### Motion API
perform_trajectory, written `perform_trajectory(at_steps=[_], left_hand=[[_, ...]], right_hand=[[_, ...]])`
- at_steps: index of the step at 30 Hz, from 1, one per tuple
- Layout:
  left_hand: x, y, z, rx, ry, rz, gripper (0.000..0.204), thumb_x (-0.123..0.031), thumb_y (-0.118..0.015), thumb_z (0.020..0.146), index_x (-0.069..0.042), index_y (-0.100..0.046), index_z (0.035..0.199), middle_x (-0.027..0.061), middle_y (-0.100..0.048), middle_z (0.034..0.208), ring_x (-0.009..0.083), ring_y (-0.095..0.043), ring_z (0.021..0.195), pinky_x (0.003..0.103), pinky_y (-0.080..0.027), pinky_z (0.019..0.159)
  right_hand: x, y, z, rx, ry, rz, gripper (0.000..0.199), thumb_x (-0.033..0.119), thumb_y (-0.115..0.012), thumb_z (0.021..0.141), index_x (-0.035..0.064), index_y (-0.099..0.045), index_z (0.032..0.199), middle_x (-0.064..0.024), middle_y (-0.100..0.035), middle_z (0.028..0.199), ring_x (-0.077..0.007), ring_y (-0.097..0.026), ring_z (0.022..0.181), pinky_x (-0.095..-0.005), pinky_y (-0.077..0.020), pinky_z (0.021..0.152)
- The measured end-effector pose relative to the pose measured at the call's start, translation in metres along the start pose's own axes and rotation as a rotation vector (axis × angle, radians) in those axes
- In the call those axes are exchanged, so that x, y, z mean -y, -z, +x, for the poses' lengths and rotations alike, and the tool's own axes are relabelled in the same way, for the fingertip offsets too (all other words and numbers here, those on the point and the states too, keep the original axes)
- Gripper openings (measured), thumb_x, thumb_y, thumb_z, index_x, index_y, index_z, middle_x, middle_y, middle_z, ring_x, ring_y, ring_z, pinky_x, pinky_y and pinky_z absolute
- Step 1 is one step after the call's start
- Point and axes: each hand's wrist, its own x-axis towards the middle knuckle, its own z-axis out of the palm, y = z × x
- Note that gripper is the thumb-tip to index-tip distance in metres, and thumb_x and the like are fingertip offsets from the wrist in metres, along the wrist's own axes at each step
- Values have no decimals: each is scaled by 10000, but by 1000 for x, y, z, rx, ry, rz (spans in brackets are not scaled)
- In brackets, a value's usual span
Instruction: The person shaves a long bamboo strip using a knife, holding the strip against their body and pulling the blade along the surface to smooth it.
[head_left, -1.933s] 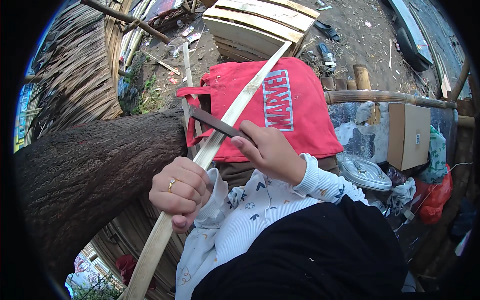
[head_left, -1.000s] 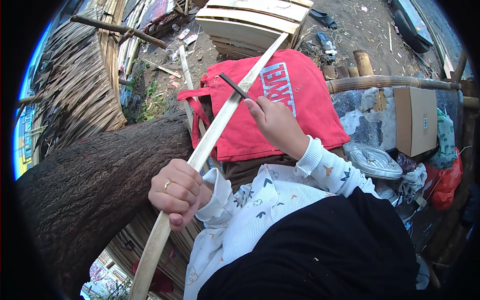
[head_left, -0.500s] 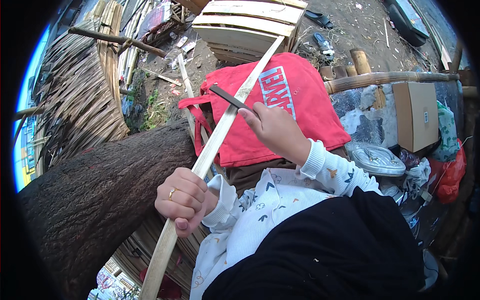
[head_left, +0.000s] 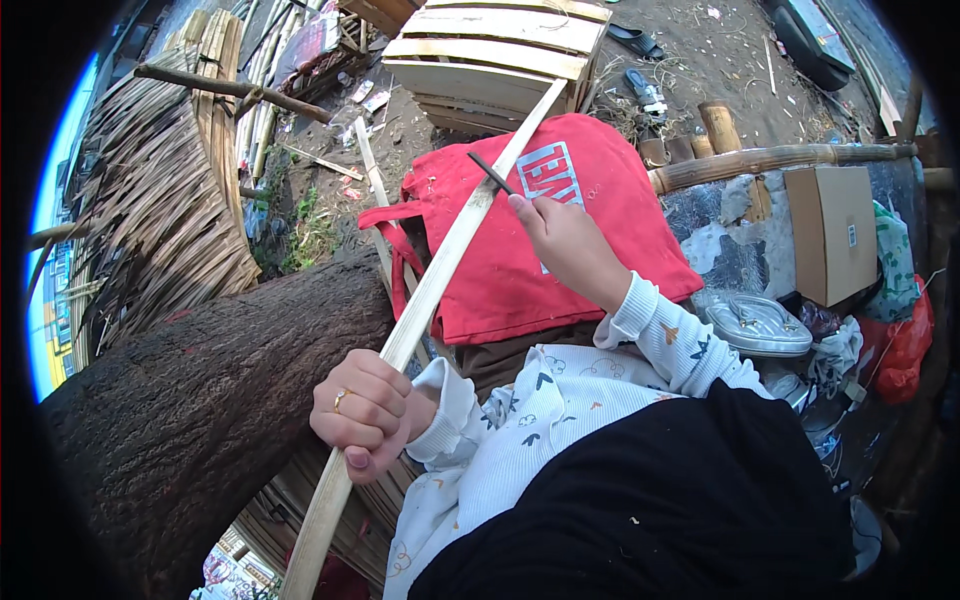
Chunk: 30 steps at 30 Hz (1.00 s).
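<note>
My left hand (head_left: 364, 412), a ring on one finger, is wrapped round the lower part of a long pale bamboo strip (head_left: 441, 272). The strip slants from bottom left up to the wooden crate. In my right hand (head_left: 572, 250) is a dark, narrow knife (head_left: 482, 167), its handle hidden by the fingers. Its squared blade lies crosswise over the upper part of the strip and looks nearly edge-on. Beneath the strip and my right hand, a red cloth bag (head_left: 482, 290) with straps is spread over my lap.
A thick dark trunk (head_left: 220, 350) runs along my left. Ahead stands the slatted wooden crate (head_left: 490, 80). On the right are a bamboo rail (head_left: 780, 155), a cardboard box (head_left: 835, 235), a silvery case (head_left: 757, 322) and a red plastic bag (head_left: 905, 350). Dry thatch (head_left: 165, 170) leans at far left.
The knife and my right hand have shifted up and to the right along the bamboo strip, and the blade has turned more edge-on. My left hand keeps its grip, almost still.
</note>
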Motion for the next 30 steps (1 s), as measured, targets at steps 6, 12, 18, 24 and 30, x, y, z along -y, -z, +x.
perform_trajectory(at_steps=[6,12,18,24,30], left_hand=[[2,19,-1,-25,8,-13,357,-134,-476,752,-103,-304,441,-27,-329,329,61,-291,242,202,-304,264],[-2,22,24,282,41,-106,375,-110,-502,769,-86,-340,432,-18,-322,341,82,-294,246,220,-282,263],[8,8,70,624,88,-134,276,-45,-479,726,-30,-404,461,8,-363,394,126,-334,284,267,-288,307],[24,1,99,630,131,-78,369,-88,-505,758,-18,-360,426,23,-312,375,154,-271,267,292,-199,295],[29,14,115,546,174,-76,391,-103,-508,749,-22,-322,415,28,-295,364,149,-255,262,291,-190,290]], right_hand=[[0,-1,3,73,-15,137,518,447,-348,905,-12,-488,712,-204,-509,567,-373,-521,584,-463,-378,557],[18,17,1,116,165,282,414,429,-444,876,17,-477,879,-92,-405,489,-220,-433,450,-359,-308,466],[29,20,1,225,374,286,700,321,-633,780,116,-286,1352,-10,-287,500,-117,-312,455,-272,-287,463],[32,25,15,69,360,377,570,182,-601,810,119,-359,1322,41,-311,535,-59,-277,488,-223,-240,454],[35,22,26,17,466,337,541,198,-549,848,133,-333,1340,39,-306,522,-53,-263,477,-233,-227,440]])
